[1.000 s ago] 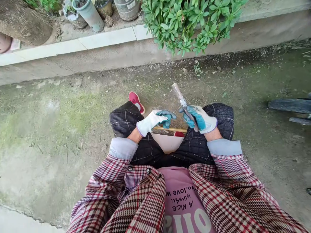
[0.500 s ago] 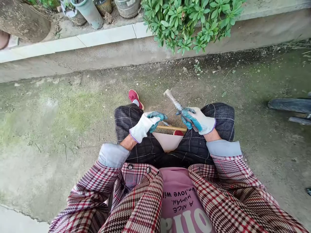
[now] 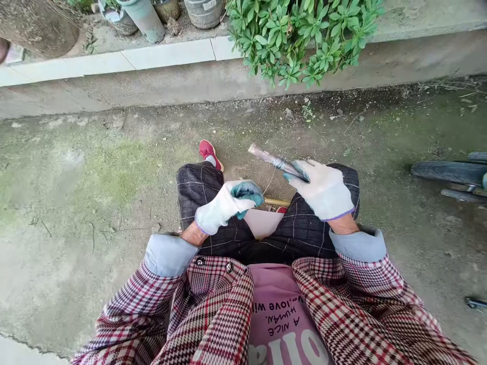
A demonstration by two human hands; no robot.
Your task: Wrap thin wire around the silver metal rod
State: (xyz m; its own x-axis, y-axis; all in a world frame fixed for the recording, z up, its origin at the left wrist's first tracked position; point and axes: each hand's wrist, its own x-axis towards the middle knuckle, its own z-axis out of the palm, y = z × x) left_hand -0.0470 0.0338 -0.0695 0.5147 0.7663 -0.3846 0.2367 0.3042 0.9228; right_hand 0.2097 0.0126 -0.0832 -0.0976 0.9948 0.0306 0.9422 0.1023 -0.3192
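I sit with my knees apart, wearing white gloves with teal palms. My right hand (image 3: 323, 190) is closed round a short grey stick (image 3: 276, 160) wrapped with thin wire; the stick points left and away from me. My left hand (image 3: 228, 203) is closed in a pinch above my left knee, and a thin wire (image 3: 269, 181) runs from it up to the stick. A yellowish rod (image 3: 276, 202) lies across between my legs below the hands.
My red shoe (image 3: 208, 152) rests on the mossy concrete ground. A low concrete kerb (image 3: 167, 56) with pots (image 3: 142, 17) and a leafy green plant (image 3: 300, 35) runs along the back. Dark metal bars (image 3: 449, 172) lie at the right edge.
My right hand has turned palm down, tipping the stick from upright towards the left. My left hand has drawn back towards my left knee, pulling the wire.
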